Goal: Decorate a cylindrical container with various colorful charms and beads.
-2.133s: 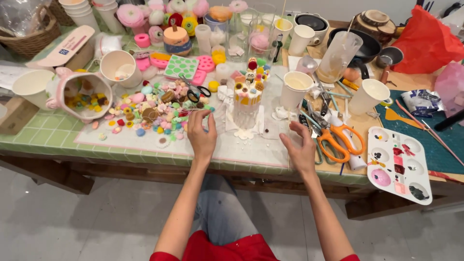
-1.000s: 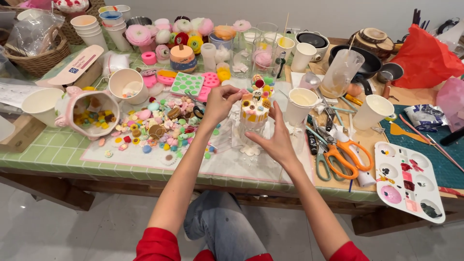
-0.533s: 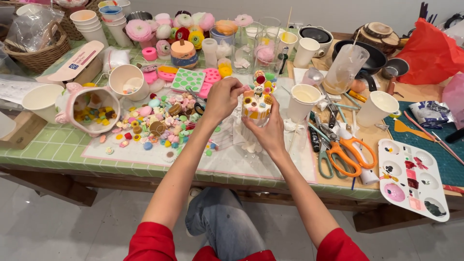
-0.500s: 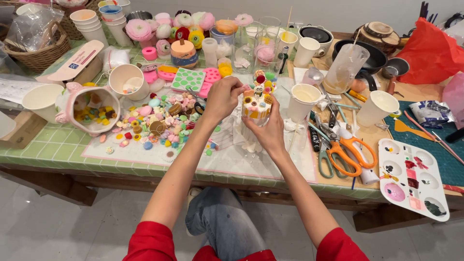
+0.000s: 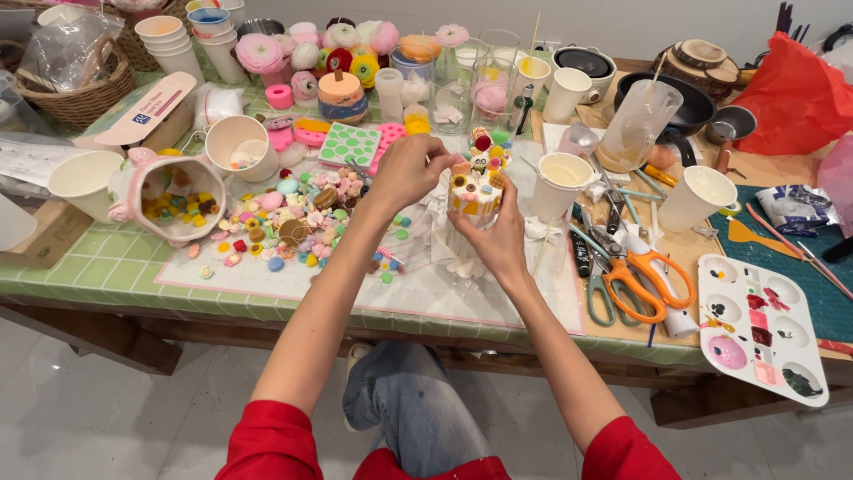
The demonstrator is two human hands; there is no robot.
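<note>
1. I saw my right hand (image 5: 499, 233) wrapped around the lower side of the decorated cup (image 5: 475, 188), its grip clamped on it, holding it upright just above the white mat (image 5: 418, 284) at the middle of the desk (image 5: 107, 267).
2. My left hand (image 5: 407, 169) was at the cup's top rim, thumb and fingertips pinched together; I could not tell whether a small piece sat between them.
3. The cup already carried a crowded crown of tiny coloured charms and a band of white cream, so I judged the decorating well advanced, with the top mostly covered.
4. Plenty was left unused: a scatter of small charms (image 5: 298, 222) lay on the mat to the left, and the pink pot (image 5: 169, 197) lying on its side held more.
5. The orange scissors (image 5: 635, 284) and paint palette (image 5: 766, 329) lay to the right, well apart from both hands.
</note>
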